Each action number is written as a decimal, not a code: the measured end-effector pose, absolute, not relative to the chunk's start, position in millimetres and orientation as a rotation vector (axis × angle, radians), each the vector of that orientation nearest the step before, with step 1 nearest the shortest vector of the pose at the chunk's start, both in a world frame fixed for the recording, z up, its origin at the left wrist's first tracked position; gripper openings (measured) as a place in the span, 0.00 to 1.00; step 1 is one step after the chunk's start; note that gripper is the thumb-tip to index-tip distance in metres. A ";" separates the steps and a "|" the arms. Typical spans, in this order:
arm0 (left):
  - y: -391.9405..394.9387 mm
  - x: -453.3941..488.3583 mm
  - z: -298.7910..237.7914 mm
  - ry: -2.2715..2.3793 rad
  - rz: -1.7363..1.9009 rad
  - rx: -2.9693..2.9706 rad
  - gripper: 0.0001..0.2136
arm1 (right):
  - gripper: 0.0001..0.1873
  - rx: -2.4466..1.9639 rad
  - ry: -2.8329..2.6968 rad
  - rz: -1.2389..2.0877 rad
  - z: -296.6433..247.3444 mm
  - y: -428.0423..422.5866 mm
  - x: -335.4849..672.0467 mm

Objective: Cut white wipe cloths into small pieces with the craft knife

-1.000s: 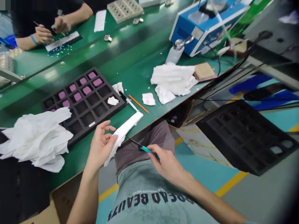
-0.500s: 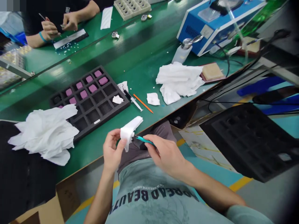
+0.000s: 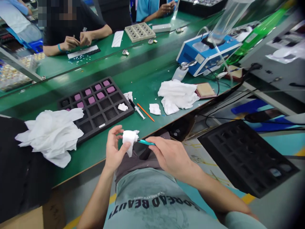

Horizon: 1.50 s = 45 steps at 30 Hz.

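My left hand (image 3: 114, 149) is closed on a folded white wipe (image 3: 130, 139), held just off the near edge of the green bench (image 3: 133, 73). My right hand (image 3: 168, 156) pinches teal-handled tweezers (image 3: 145, 142), whose tip is pushed into the wipe. Both hands hover above my lap. Behind them on the bench lies a black foam tray (image 3: 95, 103) with several purple parts (image 3: 95, 92) in its far cells.
A heap of white wipes (image 3: 51, 133) lies left, another wipe pile (image 3: 177, 93) right. A syringe (image 3: 137, 109) and orange stick (image 3: 145, 112) rest mid-bench. A blue machine (image 3: 205, 52) stands behind. Another black tray (image 3: 247, 156) sits right, below the bench. A person (image 3: 76, 35) works opposite.
My left hand folded the long wipe into a small wad and closed on it. My right hand brought the tweezers up from my lap into the wipe. The view tilted up.
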State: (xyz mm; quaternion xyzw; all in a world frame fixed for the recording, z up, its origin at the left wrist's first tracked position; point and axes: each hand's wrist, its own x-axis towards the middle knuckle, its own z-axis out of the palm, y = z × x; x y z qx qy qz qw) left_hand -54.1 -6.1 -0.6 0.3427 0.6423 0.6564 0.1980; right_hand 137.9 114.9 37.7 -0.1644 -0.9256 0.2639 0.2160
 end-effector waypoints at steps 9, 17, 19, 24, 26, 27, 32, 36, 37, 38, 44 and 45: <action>14.7 -47.6 25.9 1.588 1.707 0.984 0.18 | 0.11 -0.472 -2.516 0.711 70.2 126.1 144.7; -0.9 -34.9 28.9 1.566 1.411 0.820 0.19 | 0.10 -0.676 -2.348 0.938 56.8 133.6 149.2; -4.8 -37.3 32.2 1.586 1.341 0.839 0.19 | 0.10 -0.699 -2.329 1.033 51.9 135.4 147.8; -6.4 -39.2 35.7 1.667 1.239 0.871 0.20 | 0.12 -0.679 -2.407 1.181 37.9 136.9 136.1; -5.6 -38.5 35.4 1.677 1.210 0.890 0.20 | 0.12 -0.668 -2.460 1.217 34.1 137.6 132.8; -5.4 -38.3 35.3 1.675 1.200 0.897 0.21 | 0.12 -0.668 -2.460 1.243 32.5 138.0 132.1; -8.5 -39.6 36.2 1.743 1.209 0.987 0.20 | 0.12 -0.671 -2.272 1.348 25.6 138.1 134.3; -10.1 -40.2 34.5 1.734 1.229 0.941 0.20 | 0.12 -0.637 -2.262 1.302 24.8 135.0 132.8; -10.3 -40.3 33.7 1.733 1.224 0.923 0.20 | 0.12 -0.625 -2.294 1.291 25.9 134.6 131.8; -10.6 -40.4 32.8 1.733 1.217 0.915 0.20 | 0.12 -0.616 -2.336 1.275 27.2 134.4 130.9; -17.2 -43.1 22.6 1.821 1.170 0.944 0.21 | 0.13 -0.667 -2.526 1.050 23.8 135.6 126.7; -18.6 -44.1 20.6 1.825 1.155 0.941 0.22 | 0.13 -0.676 -2.536 1.027 21.7 134.8 126.3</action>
